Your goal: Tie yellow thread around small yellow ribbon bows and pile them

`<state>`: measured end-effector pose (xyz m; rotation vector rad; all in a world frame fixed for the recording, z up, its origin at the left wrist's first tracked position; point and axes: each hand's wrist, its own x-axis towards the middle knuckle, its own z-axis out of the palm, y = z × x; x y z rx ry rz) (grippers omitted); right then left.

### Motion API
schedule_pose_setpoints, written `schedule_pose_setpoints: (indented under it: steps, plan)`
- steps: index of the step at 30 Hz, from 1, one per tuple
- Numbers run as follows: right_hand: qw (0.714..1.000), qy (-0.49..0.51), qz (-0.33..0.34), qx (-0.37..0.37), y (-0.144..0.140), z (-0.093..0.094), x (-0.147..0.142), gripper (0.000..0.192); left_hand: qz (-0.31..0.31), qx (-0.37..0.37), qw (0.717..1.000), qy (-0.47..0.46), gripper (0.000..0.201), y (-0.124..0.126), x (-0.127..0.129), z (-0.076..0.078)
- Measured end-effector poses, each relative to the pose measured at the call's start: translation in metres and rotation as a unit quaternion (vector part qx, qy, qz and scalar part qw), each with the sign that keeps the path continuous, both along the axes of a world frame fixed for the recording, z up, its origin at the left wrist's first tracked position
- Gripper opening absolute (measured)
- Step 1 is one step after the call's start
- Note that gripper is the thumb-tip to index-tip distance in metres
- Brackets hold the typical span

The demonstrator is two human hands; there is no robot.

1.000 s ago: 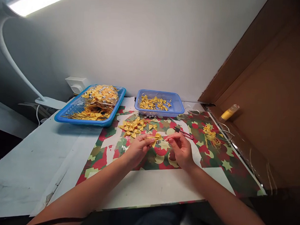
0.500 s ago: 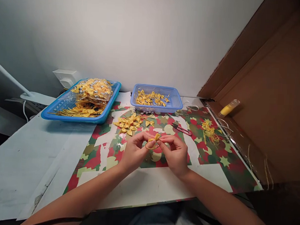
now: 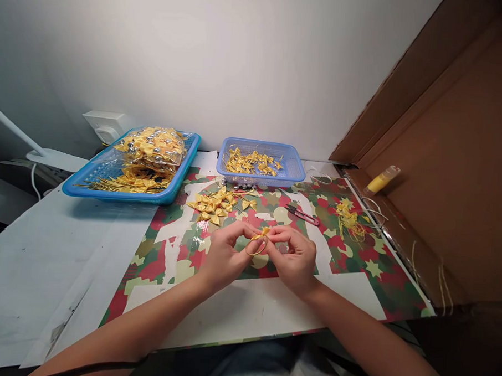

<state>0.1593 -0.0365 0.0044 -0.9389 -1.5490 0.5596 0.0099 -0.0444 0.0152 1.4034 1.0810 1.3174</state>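
Note:
Between my fingertips is a small yellow ribbon bow with a gold cord loop hanging below it. My left hand pinches the bow from the left, thumb against fingers. From the other side my right hand pinches it too, the fingertips almost meeting. Much of the bow is hidden by the fingers. Just beyond my hands lies a pile of yellow bows with cord tails. Silver beads sit behind that pile.
A blue basket at left holds bagged bows and corded bows. A smaller blue basket at the back contains more bows. Thread snips lie right of centre, near yellow thread scraps. A yellow-filled tube rests by the cardboard wall.
The bow has turned between my fingers and less of it shows. The cord loop now hangs rounder and lower. My view has shifted slightly.

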Motion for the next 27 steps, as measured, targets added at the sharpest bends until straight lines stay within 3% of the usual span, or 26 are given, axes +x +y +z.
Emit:
schedule_pose_setpoints:
  steps: [4, 9, 12, 17, 27]
  plan:
    - [1.0, -0.016, 0.005, -0.016, 0.004, 0.003, 0.002, 0.012, -0.021, -0.076, 0.996, -0.042, 0.018, 0.003, 0.0, -0.002]
    - [0.99, 0.04, 0.013, -0.132, 0.006, 0.004, 0.006, 0.01, -0.017, -0.238, 0.949, -0.205, 0.028, 0.01, -0.001, -0.001]
    - [0.992, 0.006, 0.008, -0.127, 0.003, 0.007, 0.01, 0.011, -0.023, -0.253, 0.933, -0.254, 0.03, 0.013, -0.002, 0.003]
    - [0.994, -0.093, 0.022, -0.05, 0.001, 0.01, 0.01, 0.013, -0.033, -0.26, 0.928, -0.266, 0.028, 0.012, -0.002, 0.006]
    - [0.993, -0.111, 0.023, -0.025, 0.002, 0.01, 0.011, 0.015, -0.036, -0.256, 0.931, -0.259, 0.031, 0.012, -0.002, 0.004]
